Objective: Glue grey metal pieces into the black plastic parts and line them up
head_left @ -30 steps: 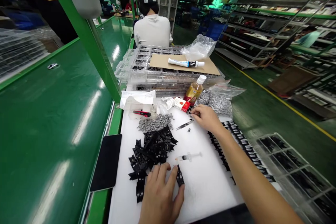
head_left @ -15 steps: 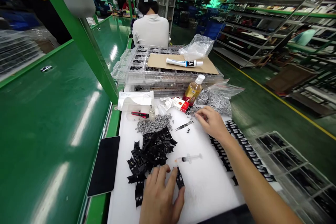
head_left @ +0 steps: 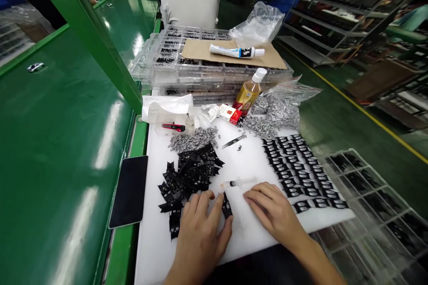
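Note:
Between the thumb and index finger of my left hand [head_left: 202,225] is a small black plastic part [head_left: 227,206], held on the white work surface. The other fingers of that hand rest by a heap of black plastic parts [head_left: 194,173]. My right hand [head_left: 274,209] is just to the right, its fingertips pinched low over the surface. Whatever they may hold is hidden or too small to name. Just beyond both hands lies a syringe [head_left: 236,183] with an orange tip, its plunger end close to my right fingers. Tweezers [head_left: 234,141] lie farther back.
Grey small parts [head_left: 197,139] form a left heap; more grey pieces [head_left: 262,127] spill near a plastic bag. Black parts with grey pieces [head_left: 297,169] stand in rows at right. A bottle [head_left: 248,93], red cutter [head_left: 173,127], tablet [head_left: 129,191] and stacked trays [head_left: 160,69] surround the surface.
My right hand has come back from the grey pieces near the bottle to beside the syringe. My left hand keeps its hold on the black part. The view has tipped downward.

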Tool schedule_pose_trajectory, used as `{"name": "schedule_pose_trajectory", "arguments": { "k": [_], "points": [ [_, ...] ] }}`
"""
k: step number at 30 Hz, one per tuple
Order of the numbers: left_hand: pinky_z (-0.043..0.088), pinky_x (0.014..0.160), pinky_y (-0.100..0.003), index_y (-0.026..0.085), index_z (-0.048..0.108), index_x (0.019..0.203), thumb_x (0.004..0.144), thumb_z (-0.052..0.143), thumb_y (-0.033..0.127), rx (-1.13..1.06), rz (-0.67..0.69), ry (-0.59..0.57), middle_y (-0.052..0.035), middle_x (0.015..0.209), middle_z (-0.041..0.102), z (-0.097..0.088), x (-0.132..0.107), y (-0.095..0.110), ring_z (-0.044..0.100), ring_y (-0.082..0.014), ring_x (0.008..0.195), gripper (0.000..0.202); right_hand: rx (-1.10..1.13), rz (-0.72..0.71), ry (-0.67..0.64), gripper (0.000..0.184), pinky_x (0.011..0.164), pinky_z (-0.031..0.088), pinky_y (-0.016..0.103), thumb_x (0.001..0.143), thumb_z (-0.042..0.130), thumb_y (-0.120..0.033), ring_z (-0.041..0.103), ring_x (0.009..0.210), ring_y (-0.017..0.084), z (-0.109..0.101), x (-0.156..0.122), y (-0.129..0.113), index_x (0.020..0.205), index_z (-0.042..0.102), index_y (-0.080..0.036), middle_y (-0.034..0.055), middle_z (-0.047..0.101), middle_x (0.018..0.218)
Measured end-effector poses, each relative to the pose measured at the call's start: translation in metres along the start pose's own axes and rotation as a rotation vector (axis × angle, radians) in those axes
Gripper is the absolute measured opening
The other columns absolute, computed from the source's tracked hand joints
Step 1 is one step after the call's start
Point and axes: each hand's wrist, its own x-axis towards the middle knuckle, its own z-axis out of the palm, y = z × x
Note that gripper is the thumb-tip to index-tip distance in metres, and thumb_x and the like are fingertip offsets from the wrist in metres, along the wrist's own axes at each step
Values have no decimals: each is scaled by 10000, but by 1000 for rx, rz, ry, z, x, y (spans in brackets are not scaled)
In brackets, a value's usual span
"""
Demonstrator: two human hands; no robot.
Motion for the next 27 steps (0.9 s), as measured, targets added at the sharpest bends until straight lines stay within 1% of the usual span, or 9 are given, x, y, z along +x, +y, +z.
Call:
{"name": "schedule_pose_trajectory", "arguments": {
  "k": [4,7,10,13,15,17,21,24,27],
  "points": [
    [468,830,-438,164,631,1384,1011,620,308,-3,6,-7,-150,1234,646,0,0,0,605,-307,1041,400,6,-12,5,170,795,548,421,1024,637,-174,702,856,228,-9,1,8,1090,760,-271,42,748,950],
    [467,831,-436,161,632,1387,1012,620,313,-5,6,-11,-151,1226,647,0,0,0,605,-307,1039,405,18,3,40,156,794,576,418,1022,655,-200,713,868,238,-7,0,12,1081,777,-277,52,752,955],
    [470,833,-440,158,634,1385,1008,624,318,-4,5,-9,-150,1213,650,-1,0,1,606,-306,1027,409,39,22,65,107,749,592,399,1017,668,-218,716,840,238,-7,0,13,1025,765,-262,57,728,928],
    [476,829,-442,158,637,1379,1007,627,317,1,3,-8,-148,1211,652,-1,0,1,607,-305,1022,405,74,12,42,128,690,588,368,1014,657,-186,701,774,217,-13,5,7,977,752,-263,44,699,884],
    [481,824,-442,161,641,1377,1003,632,318,6,1,-9,-145,1208,653,-1,0,1,608,-304,1021,406,107,-6,38,133,672,594,358,1013,647,-169,702,772,215,-14,9,-2,987,740,-260,49,690,890],
    [484,816,-437,167,642,1378,1001,634,326,9,-1,-10,-145,1204,655,0,0,1,611,-304,1025,410,144,-29,47,128,669,606,352,1013,643,-162,703,780,215,-10,12,-15,1024,727,-258,55,682,904],
    [476,790,-415,183,639,1386,1012,622,341,8,-10,-14,-144,1202,660,1,-1,1,615,-294,1018,407,177,-102,45,187,687,613,338,1009,629,-115,684,792,199,11,17,-36,1089,720,-257,55,675,919],
    [466,774,-412,177,633,1396,1004,630,330,3,-13,-19,-146,1212,658,1,-2,1,612,-296,1014,421,142,-150,34,235,707,599,357,1001,611,-78,651,802,205,24,17,-40,1102,732,-253,61,683,914],
    [467,782,-423,171,630,1402,998,634,316,-5,-12,-23,-146,1224,653,1,-2,1,609,-304,1034,429,98,-184,25,251,716,580,382,995,598,-58,610,792,214,28,15,-38,1109,735,-235,72,673,900]
  ]
}}
